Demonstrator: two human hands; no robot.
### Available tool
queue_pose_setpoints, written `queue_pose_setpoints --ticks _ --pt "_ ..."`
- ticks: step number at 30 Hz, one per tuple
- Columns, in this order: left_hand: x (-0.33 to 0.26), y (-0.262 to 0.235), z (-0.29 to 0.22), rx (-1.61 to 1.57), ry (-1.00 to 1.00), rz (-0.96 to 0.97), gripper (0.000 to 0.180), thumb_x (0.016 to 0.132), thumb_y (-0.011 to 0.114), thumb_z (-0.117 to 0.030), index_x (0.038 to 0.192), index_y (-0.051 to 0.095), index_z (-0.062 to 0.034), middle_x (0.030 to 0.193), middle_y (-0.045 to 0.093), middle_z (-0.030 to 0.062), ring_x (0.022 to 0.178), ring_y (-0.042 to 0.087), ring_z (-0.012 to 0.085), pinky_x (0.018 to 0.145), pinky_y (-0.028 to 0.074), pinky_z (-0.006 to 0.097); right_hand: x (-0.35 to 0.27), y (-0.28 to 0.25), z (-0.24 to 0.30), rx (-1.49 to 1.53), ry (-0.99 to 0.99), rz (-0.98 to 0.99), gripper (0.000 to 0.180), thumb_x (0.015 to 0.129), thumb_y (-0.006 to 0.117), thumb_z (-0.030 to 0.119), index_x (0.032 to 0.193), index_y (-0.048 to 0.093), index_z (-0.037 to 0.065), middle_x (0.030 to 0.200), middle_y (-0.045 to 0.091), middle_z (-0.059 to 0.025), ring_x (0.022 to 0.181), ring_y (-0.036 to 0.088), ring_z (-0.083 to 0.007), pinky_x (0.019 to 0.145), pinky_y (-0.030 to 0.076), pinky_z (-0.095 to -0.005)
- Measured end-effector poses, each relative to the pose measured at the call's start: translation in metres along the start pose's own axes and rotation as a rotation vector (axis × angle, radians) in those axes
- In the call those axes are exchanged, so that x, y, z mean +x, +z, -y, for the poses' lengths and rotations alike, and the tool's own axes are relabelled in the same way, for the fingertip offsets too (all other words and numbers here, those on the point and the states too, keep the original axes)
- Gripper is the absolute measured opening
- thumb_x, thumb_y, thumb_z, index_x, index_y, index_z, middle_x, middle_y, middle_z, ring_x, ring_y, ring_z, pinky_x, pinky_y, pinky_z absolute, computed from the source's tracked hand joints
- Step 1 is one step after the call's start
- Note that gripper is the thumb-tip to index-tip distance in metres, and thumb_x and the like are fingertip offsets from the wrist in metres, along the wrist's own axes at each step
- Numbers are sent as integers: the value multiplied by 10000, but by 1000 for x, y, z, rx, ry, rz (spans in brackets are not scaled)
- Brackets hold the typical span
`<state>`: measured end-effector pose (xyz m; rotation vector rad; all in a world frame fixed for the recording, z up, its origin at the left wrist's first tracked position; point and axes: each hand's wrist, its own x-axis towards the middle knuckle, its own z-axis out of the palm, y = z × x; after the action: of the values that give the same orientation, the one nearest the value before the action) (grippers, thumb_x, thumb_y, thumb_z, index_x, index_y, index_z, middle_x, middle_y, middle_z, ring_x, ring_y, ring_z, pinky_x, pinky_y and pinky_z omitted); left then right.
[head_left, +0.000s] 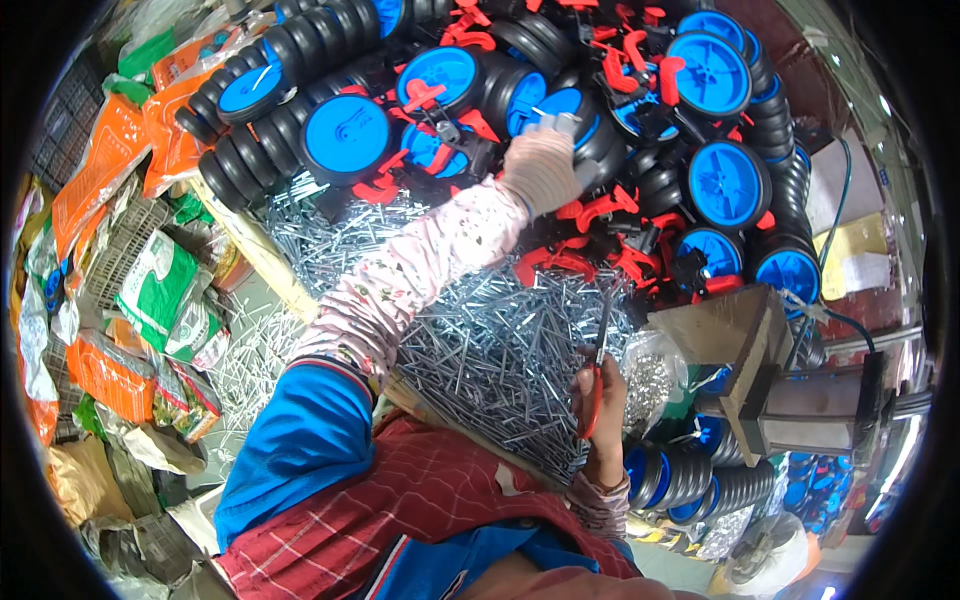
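Observation:
My left hand (pixel 545 165), in a tan glove with grey fingertips, reaches far forward over the pile of parts. Its fingers are bent around the edge of a black wheel with a blue hub (pixel 562 102), and part of that wheel is hidden behind the glove. Closer to my body, my bare right hand (pixel 606 405) is closed on a pair of scissors (pixel 597 385) with red handles. The scissor blades point away from me, above a heap of loose metal pins (pixel 470 345). Red plastic clips (pixel 555 258) lie between the pins and the wheels.
Rows of black wheels (pixel 728 186) with blue hubs stand stacked at the back and right. A wooden edge (pixel 262 255) borders the pins on the left. A clear bag of small metal parts (pixel 650 378) sits beside a machine (pixel 810 410). Green-white sacks (pixel 160 290) and orange bags (pixel 95 185) crowd the left.

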<state>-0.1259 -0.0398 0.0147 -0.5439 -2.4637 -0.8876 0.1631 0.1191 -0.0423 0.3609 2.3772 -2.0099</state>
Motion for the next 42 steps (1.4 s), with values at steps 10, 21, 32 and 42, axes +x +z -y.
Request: queue_pose_setpoints --ticks 10,21,32,42 --pt "-29 24 -1 -217 -1 -107 667 719 735 -273 1303 508 -47 1433 391 223 1291 427 392 989 451 477 130 52 180 -1067 -768 -302 407 788 782 183 1162 660 80 873 639 -123 843 656 -267 724 516 -411" --pt "-38 35 6 -362 5 -224 709 770 693 -339 1369 447 -51 1449 363 250 1322 363 435 1009 409 528 276 154 246 -2251 -343 -55 263 913 591 194 1122 729 114 1153 709 -91 1069 686 -258 839 567 -385" --pt "-34 13 5 -345 -130 133 674 780 720 -347 1331 509 -22 1484 324 285 1389 334 424 1060 409 498 295 131 227 -2289 -479 1 240 900 599 194 1086 717 98 1061 733 -107 993 712 -286 821 579 -402" --pt "26 -120 73 -156 -92 247 312 866 578 -368 1037 710 -143 959 706 154 926 682 348 791 543 462 162 70 190 -1379 -550 -458 458 803 762 432 1141 668 137 841 707 -199 825 687 -405 690 534 -496"
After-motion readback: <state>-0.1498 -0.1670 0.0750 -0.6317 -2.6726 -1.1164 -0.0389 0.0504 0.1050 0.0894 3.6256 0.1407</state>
